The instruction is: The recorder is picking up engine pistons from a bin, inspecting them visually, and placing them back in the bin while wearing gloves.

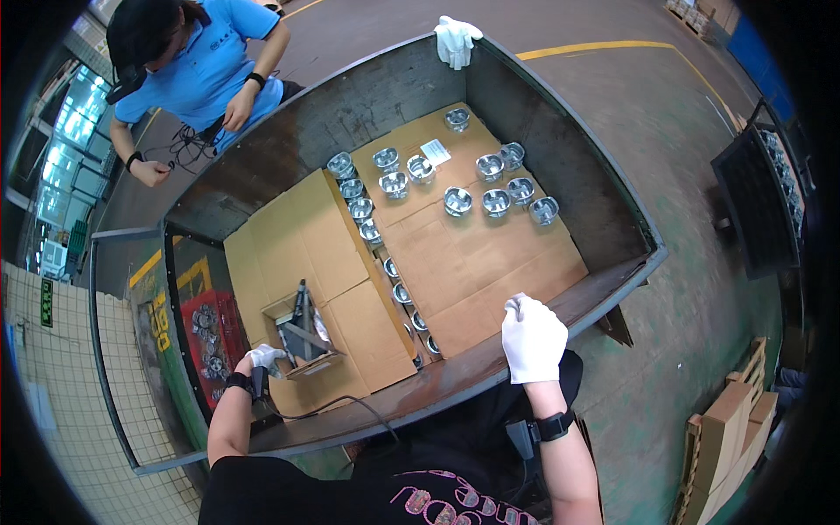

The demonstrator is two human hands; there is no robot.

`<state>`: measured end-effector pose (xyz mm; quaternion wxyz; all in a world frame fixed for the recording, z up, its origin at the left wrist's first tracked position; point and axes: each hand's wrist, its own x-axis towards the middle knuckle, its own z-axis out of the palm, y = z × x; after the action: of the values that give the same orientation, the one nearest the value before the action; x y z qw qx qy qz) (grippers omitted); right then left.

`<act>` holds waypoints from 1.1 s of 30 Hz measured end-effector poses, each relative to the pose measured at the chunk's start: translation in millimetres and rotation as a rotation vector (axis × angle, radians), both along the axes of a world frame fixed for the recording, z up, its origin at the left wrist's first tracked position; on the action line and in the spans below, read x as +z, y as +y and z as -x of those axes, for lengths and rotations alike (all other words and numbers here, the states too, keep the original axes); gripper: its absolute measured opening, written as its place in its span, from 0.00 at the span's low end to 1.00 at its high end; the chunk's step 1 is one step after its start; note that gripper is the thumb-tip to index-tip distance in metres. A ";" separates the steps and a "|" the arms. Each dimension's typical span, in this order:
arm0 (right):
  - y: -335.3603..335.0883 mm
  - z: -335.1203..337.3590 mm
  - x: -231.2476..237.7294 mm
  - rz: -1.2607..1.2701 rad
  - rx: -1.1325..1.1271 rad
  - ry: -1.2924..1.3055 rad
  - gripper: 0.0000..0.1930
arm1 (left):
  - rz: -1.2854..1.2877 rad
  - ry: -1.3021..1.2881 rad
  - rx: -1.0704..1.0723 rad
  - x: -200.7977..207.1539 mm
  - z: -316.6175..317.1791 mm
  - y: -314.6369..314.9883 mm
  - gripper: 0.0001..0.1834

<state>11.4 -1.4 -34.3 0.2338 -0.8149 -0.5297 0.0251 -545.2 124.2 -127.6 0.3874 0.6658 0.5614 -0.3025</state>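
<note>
My left hand (265, 357), in a white glove, is at the side of a small open cardboard box (311, 366), its fingers closed on the box's edge. Dark long-handled tools (304, 306) and flat pieces lie in that box, which rests on a cardboard sheet (297, 232). Over the near rim of a large metal bin (569, 315) is my right hand (532, 341), also gloved, with fingers curled; its palm side is hidden. Beyond it, several silvery pistons (458, 201) stand on another cardboard sheet (490, 284). More pistons (360, 208) show in the gap between the sheets.
Outside the bin at the far left, a person in a blue shirt (214, 57) handles black cables (188, 147). A white glove (456, 42) hangs on the far rim. A red crate (234, 306) of metal parts stands by the left end. Cardboard boxes (731, 429) sit at right.
</note>
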 end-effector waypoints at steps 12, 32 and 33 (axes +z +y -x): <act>-0.3 -3.4 -4.4 -0.036 -0.024 -0.015 0.05 | -0.115 -0.368 0.031 19.8 -274.5 61.7 0.25; 11.0 -0.2 3.1 0.002 -0.020 0.064 0.06 | -0.880 -0.177 -0.270 -142.2 -473.5 192.3 0.15; 10.4 -0.5 1.8 -0.009 -0.023 0.059 0.06 | -0.881 -0.184 -0.273 -143.8 -475.9 194.4 0.15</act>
<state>11.9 9.0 -32.5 0.2535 -0.8187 -0.5133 0.0441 -69.3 318.7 -271.5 0.0729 0.8587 0.5068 -0.0234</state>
